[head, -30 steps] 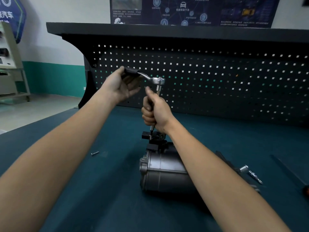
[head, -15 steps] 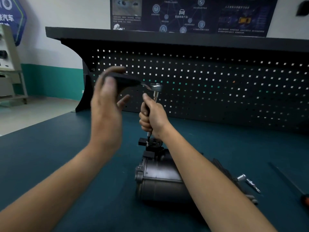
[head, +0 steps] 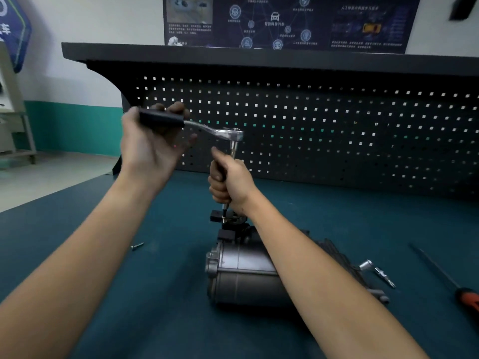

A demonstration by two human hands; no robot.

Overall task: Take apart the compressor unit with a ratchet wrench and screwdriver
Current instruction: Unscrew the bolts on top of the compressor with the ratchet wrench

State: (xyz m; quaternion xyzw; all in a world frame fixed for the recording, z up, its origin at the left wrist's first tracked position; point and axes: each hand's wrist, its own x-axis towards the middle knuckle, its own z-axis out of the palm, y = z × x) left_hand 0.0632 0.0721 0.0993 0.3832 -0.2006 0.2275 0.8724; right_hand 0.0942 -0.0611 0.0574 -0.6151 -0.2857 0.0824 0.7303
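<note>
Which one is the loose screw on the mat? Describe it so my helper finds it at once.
Start at the grey compressor unit lying on the teal mat. To its left, a small dark screw lies alone on bare mat. The socket bits and the orange-handled screwdriver all lie on the compressor's right; this is the only loose part on its left.

Setting: automotive training workshop. Desk [head: 103, 255] with teal mat, black pegboard back panel [head: 337, 141] and top shelf [head: 233, 54]. Wall poster [head: 285, 19] shows car diagrams. Screwdriver [head: 444, 275], socket bits [head: 383, 275] on desk. White wall [head: 90, 27], green skirting band [head: 72, 128].
</note>
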